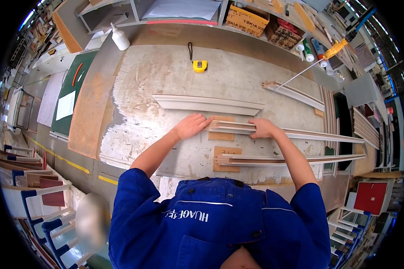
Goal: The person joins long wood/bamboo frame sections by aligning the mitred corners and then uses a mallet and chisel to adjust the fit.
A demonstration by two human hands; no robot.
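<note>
Head view showed, nearest, a pale strip laid over a wooden pad. Beyond it, a middle strip rested on another pad; the right hand gripped it, fingers curled over, while the left hand set half-bent fingers at its end, any grip impossible to tell. Steadying it well likely called for light, even pressure. A shorter moulding lay farther off.

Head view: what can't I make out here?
Head view: middle moulding, partly covered by the right hand.
Head view: nearest moulding, partly covered by the right forearm.
Head view: pale patch at lower left, blurred.
Head view: yellow tape measure, markings too small to read.
</note>
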